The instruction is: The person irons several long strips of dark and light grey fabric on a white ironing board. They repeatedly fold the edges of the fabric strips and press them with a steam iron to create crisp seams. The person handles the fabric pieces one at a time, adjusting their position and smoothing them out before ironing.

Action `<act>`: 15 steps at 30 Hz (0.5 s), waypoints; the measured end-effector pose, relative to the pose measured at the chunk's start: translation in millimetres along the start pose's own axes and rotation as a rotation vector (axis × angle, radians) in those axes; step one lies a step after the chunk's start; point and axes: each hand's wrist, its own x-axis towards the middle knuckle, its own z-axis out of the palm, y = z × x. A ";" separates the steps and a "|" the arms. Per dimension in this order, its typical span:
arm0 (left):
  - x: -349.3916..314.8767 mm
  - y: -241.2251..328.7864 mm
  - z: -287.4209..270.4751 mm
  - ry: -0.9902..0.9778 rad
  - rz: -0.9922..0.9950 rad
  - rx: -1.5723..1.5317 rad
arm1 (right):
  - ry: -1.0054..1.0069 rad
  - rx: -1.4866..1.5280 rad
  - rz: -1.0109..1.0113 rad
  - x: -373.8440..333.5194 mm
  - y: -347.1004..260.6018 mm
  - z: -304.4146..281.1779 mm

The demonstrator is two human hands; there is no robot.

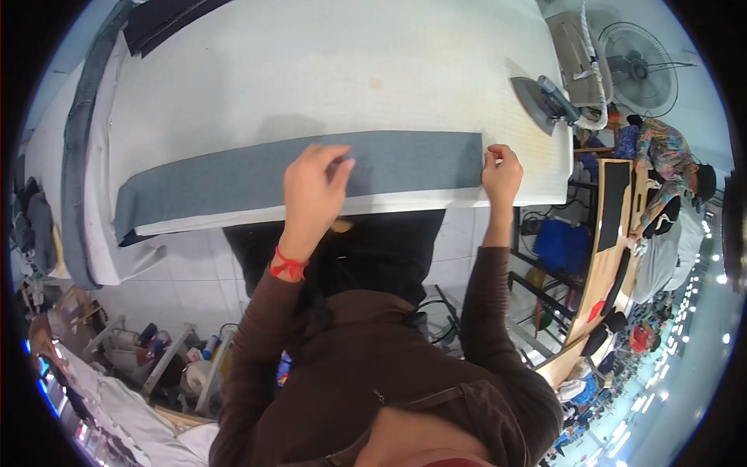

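A long strip of grey-blue fabric (pixel 420 159) lies along the near edge of the pale padded table, its left end hanging over the edge. Above the middle of the strip is my left hand (pixel 317 183), thumb and fingers apart, with nothing seen between them. Just beside the strip's right end, my right hand (pixel 503 173) has its fingers curled and closed; whatever they may hold is hidden. A clothes iron (pixel 545 105) rests farther right on the table, with its soleplate turned toward the left.
Dark folded fabric (pixel 167 23) lies on the pale table (pixel 334 86) at the far left. A rolled denim length (pixel 78 156) runs down the left side. Beyond the iron stands a fan (pixel 638 70). Another person (pixel 669 167) sits at a wooden bench (pixel 607 257) to the right.
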 end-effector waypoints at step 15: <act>121.6 42.0 202.1 -0.363 0.395 0.309 | -0.415 -0.013 -0.655 82.6 -24.3 -23.4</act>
